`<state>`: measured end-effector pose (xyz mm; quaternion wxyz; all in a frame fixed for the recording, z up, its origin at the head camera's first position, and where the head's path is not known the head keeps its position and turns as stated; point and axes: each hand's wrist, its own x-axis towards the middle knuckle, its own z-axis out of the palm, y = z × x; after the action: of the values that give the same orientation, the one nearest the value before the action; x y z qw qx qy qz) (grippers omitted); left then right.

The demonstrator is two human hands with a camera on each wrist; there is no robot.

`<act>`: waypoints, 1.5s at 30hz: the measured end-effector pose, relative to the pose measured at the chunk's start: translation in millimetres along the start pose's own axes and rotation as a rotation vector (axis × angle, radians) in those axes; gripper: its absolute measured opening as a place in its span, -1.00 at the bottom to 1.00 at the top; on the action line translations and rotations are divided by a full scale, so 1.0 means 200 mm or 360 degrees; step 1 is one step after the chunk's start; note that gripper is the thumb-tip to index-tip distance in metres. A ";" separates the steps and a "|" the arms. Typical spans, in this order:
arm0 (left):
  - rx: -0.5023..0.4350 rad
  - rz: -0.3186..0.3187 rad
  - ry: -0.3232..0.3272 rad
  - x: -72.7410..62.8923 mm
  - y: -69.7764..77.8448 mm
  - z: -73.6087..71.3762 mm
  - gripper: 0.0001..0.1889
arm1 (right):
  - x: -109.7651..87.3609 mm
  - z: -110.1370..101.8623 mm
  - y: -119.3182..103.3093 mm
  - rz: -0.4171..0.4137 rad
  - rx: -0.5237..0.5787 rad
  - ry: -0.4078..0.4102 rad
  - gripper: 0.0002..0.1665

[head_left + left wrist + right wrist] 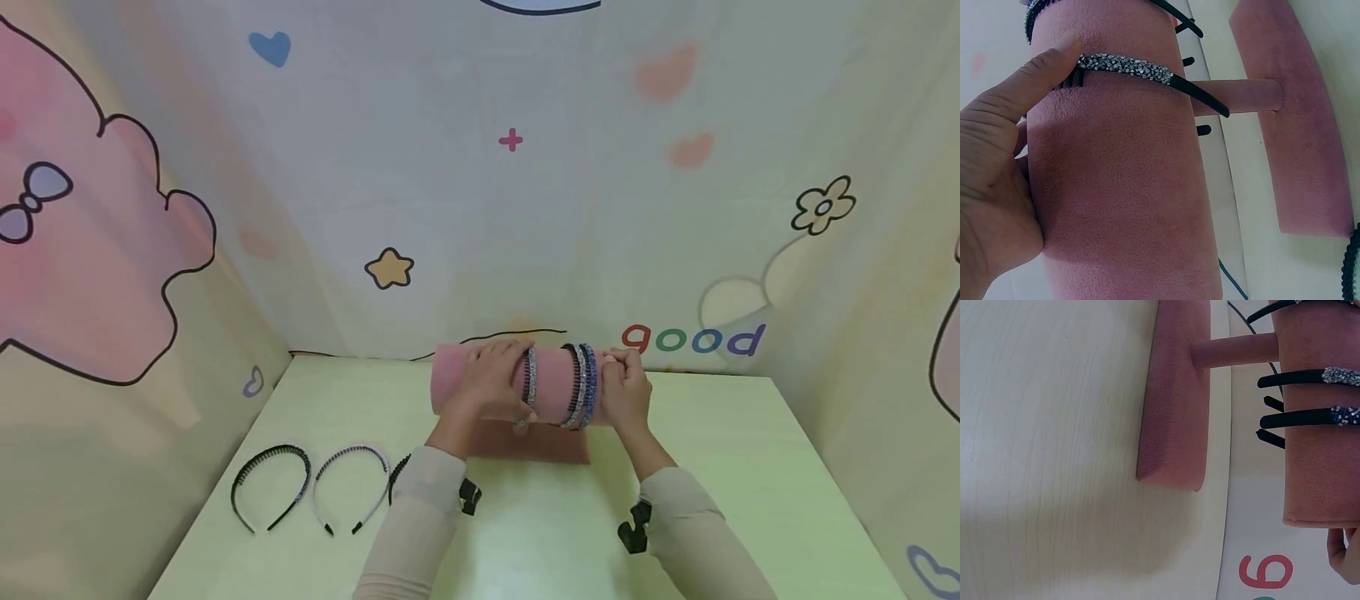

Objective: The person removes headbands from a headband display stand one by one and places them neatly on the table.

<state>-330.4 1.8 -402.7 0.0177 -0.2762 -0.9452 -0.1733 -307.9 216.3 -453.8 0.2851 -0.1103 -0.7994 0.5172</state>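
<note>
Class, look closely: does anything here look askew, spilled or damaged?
Nothing looks spilled or damaged. Only the spacing looks uneven: on the roll, two headbands sit close together, while a third headband sits apart.

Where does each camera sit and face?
Head: on the head, facing forward and down at the stand; left hand, right hand and sleeves show.
Left wrist: on that wrist, facing the stand; left hand shows.
Right wrist: on that wrist, facing table and stand; part of right hand shows.
Both wrist views share the stand.
</note>
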 end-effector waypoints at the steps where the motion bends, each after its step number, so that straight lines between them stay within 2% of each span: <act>1: -0.0005 0.0005 0.0004 0.00 0.00 0.00 0.19 | 0.00 0.00 0.00 0.0002 -0.0004 0.0007 -0.70; 5: 0.0034 0.0012 0.0023 0.01 -0.01 -0.01 0.18 | 0.01 0.01 0.00 0.0005 -0.0003 -0.0016 -0.67; 11: 0.0237 0.0073 0.0084 0.00 -0.03 0.01 0.14 | 0.02 -0.01 0.00 0.0011 -0.0010 0.0008 -0.67; 14: 0.0395 0.0015 0.0131 -0.02 -0.04 0.02 0.13 | 0.01 -0.01 0.01 0.0034 -0.0010 -0.0005 -0.67; 18: 0.0570 -0.0055 0.0126 -0.03 -0.04 0.04 0.14 | 0.00 -0.01 0.01 0.0047 -0.0017 -0.0034 -0.68; 21: 0.0565 -0.0064 0.0135 -0.03 -0.04 0.04 0.13 | 0.00 -0.01 0.01 0.0030 -0.0011 -0.0031 -0.69; 33: 0.0374 -0.0031 0.0164 -0.03 -0.04 0.04 0.13 | 0.01 -0.02 0.01 -0.0029 -0.0030 0.0026 -0.70; 38: 0.0340 -0.0033 0.0152 -0.04 -0.04 0.04 0.13 | 0.00 -0.02 0.02 0.0013 -0.0043 0.0031 -0.71; 45: 0.0243 -0.0039 0.0137 -0.04 -0.05 0.02 0.15 | -0.01 -0.02 0.00 -0.0005 -0.0049 0.0012 -0.69</act>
<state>-328.8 -8.9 -410.5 0.0771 -0.2548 -0.9573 -0.1127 -304.1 219.4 -453.2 0.2872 -0.1153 -0.8064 0.5039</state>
